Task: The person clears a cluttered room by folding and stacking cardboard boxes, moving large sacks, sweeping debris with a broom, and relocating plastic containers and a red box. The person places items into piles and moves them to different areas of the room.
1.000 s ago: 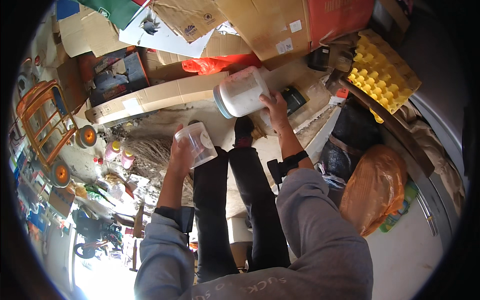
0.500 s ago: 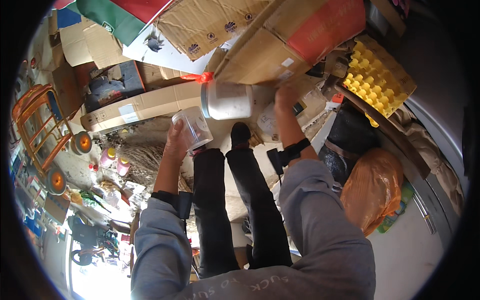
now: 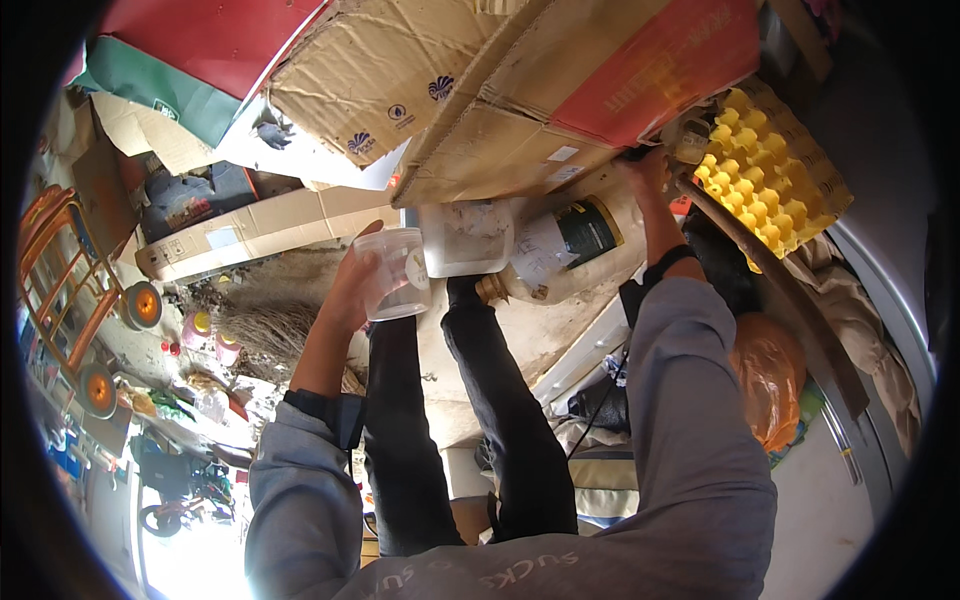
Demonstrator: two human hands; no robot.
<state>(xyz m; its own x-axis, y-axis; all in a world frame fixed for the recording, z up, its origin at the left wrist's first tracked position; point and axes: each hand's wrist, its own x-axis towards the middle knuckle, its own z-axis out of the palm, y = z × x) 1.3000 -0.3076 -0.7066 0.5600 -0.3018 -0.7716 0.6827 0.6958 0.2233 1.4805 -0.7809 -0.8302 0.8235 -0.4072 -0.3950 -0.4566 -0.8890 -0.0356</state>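
Note:
My left hand (image 3: 346,290) is closed around a clear plastic tub (image 3: 398,285), tilted over my left leg. Just right of that tub, a large whitish plastic jar (image 3: 468,238) lies by my feet. Beside the jar lies a big clear plastic bottle with a dark label (image 3: 588,232). My right hand (image 3: 648,172) reaches out to the lower right corner of a large cardboard box (image 3: 520,150), by a small dark thing. Its fingers are mostly hidden there, so what they grip does not show.
Flattened cardboard (image 3: 370,75) and a red and green sheet (image 3: 190,70) lie at the far side. Yellow egg trays (image 3: 755,165), a curved wooden bar (image 3: 790,290) and an orange plastic bag (image 3: 765,375) are at right. An orange hand truck (image 3: 85,300) stands at left.
My right hand has moved right and away from me, from over the bottle to the box's corner. The tub in my left hand has shifted slightly, and the view has turned.

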